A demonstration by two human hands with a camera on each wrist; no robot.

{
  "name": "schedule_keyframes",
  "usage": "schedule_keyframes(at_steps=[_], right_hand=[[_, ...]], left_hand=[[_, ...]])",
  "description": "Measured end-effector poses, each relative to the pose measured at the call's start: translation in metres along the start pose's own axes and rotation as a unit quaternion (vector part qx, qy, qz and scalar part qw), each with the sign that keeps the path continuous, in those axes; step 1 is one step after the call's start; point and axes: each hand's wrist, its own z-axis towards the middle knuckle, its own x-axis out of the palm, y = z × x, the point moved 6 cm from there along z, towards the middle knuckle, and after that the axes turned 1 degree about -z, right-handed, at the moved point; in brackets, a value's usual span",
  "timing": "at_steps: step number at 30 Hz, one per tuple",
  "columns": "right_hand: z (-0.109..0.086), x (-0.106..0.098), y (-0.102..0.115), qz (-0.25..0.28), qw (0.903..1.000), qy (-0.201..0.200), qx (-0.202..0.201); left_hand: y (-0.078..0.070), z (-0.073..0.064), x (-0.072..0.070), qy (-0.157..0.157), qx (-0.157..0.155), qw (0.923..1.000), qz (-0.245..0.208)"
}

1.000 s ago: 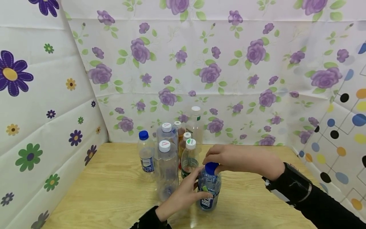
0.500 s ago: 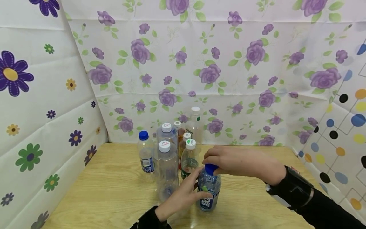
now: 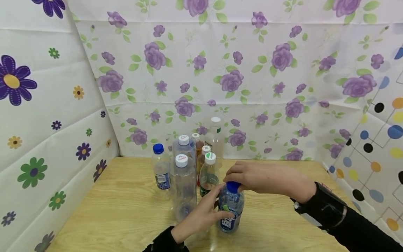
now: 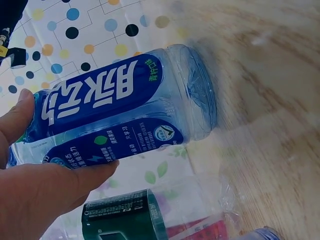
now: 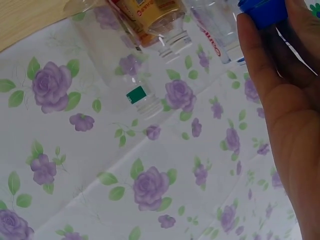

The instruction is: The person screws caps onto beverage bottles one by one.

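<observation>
A clear bluish plastic drink bottle (image 3: 231, 203) with a dark blue label stands upright on the wooden table. My left hand (image 3: 203, 213) grips its side, thumb across the front of the label. The left wrist view shows the bottle's label (image 4: 100, 95) and lower body clearly, with my left hand (image 4: 50, 195) around its upper part. On top, the fingers and thumb of my right hand (image 3: 264, 176) pinch the blue cap (image 3: 233, 187). That blue cap (image 5: 265, 11) sits between the fingertips in the right wrist view. The bottle's neck is hidden.
Left of the hands stand several capped bottles: a tall clear one (image 3: 182, 189), a blue-capped one (image 3: 161, 171), and a green-labelled one (image 3: 208, 178) close to my left hand. A white-capped bottle (image 3: 215, 136) stands at the back, near the flowered cloth (image 3: 261, 94).
My right hand has sunk slightly at the cap, and its wrist is a little lower. The left hand and the bottle have stayed nearly still.
</observation>
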Motion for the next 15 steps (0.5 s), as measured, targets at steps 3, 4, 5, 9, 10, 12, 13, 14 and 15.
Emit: schedule_keyframes(at_steps=[3, 4, 5, 9, 10, 12, 13, 14, 15], right_hand=[[0.000, 0.000, 0.000, -0.011, 0.9999, 0.001, -0.002], [0.000, 0.000, 0.000, -0.012, 0.9999, 0.003, -0.001], [0.001, 0.000, 0.000, -0.014, 0.9999, 0.005, 0.000], [0.000, -0.001, 0.000, -0.009, 0.9999, 0.008, 0.007], [-0.001, -0.001, 0.001, -0.005, 0.9999, 0.006, 0.008], [-0.002, -0.001, 0.001, 0.008, 0.9999, 0.001, 0.012], [-0.004, 0.000, 0.000, 0.019, 0.9997, 0.000, 0.018], [-0.005, 0.001, 0.000, 0.031, 0.9993, -0.004, 0.022], [-0.007, 0.003, -0.001, 0.045, 0.9986, -0.009, 0.027]], left_hand=[[-0.010, -0.002, 0.002, 0.002, 0.002, 1.0000, 0.000], [-0.011, -0.003, 0.002, 0.002, 0.003, 1.0000, 0.001], [-0.010, -0.002, 0.002, 0.003, 0.002, 1.0000, 0.001], [0.002, 0.002, 0.000, 0.005, 0.002, 1.0000, 0.006], [0.006, 0.003, 0.000, 0.004, 0.001, 1.0000, 0.008], [0.012, 0.005, -0.001, 0.004, 0.001, 0.9999, 0.015], [0.014, 0.005, -0.001, 0.005, 0.001, 0.9998, 0.019], [0.015, 0.006, -0.001, 0.005, 0.001, 0.9998, 0.022], [0.016, 0.005, -0.001, 0.005, 0.002, 0.9997, 0.023]])
